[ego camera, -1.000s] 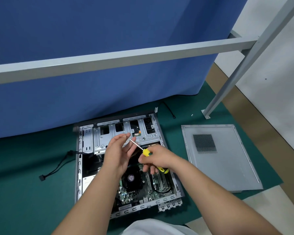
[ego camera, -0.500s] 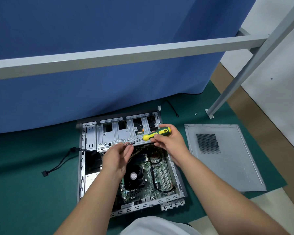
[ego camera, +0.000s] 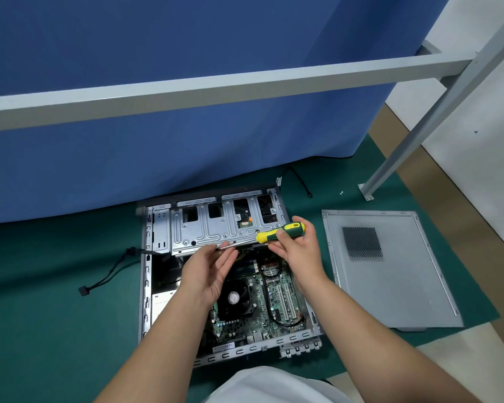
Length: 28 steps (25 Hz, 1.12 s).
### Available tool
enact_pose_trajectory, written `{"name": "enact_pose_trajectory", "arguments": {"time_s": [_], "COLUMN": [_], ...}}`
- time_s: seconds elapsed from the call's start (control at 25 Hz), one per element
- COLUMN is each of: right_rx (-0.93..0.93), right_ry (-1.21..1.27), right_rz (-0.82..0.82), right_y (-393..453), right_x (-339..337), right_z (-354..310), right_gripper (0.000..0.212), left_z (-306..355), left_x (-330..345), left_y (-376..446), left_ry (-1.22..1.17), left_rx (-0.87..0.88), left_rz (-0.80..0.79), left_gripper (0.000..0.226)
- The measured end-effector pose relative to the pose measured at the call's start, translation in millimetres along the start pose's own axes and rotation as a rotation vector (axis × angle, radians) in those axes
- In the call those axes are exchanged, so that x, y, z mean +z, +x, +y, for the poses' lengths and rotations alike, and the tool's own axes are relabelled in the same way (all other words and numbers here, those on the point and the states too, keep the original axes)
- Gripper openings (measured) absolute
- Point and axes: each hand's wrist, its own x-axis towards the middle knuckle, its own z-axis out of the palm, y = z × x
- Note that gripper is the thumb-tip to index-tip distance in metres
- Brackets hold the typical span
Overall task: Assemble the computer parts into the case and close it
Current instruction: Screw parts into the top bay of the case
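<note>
One open computer case (ego camera: 146, 286) on its side on the green mat (ego camera: 41, 330), just in front of the blue curtain (ego camera: 186, 126). Inside: one motherboard (ego camera: 274, 301), one black fan (ego camera: 234, 298) on it, one metal drive cage (ego camera: 216, 228) across the far end. One grey side panel (ego camera: 390, 274) flat on the mat to the right of the case, apart from it, with one square patch of vent holes. One screwdriver (ego camera: 280, 232), yellow and green handle, held level above the case over the near edge of the drive cage. One black cable (ego camera: 105, 274) trailing left out of the case onto the mat, ending in a plug. One more thin black cable (ego camera: 298, 181) by the curtain. One grey metal frame (ego camera: 245, 80) overhead, with one slanted leg down to the floor at right.

Two bare hands, both forearms reaching forward over the case. Right hand (ego camera: 296, 245) palm partly up, thumb and fingertips pinching the screwdriver handle, remaining fingers loosely curled. Left hand (ego camera: 210, 269) raised, palm turned toward the right, fingers nearly straight and close together, fingertips pinching the tip of the metal shaft. Whether a screw sits at the tip cannot be told.
</note>
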Motion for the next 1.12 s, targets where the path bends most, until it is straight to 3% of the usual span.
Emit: {"name": "enact_pose_trajectory", "arguments": {"time_s": [0.36,1.12], "right_rx": [0.015,-0.052], "right_ry": [0.056,0.006], "right_rz": [0.020,-0.025], "right_y": [1,-5], "right_x": [-2,-1], "right_z": [-1,-13], "right_gripper": [0.039,0.041], "left_z": [3,-2], "left_x": [-3,-1], "left_y": [-2,-5], "left_ry": [-0.201,-0.183], "left_rx": [-0.045,-0.059], "left_rz": [-0.036,-0.036], "left_gripper": [0.009,0.010]}}
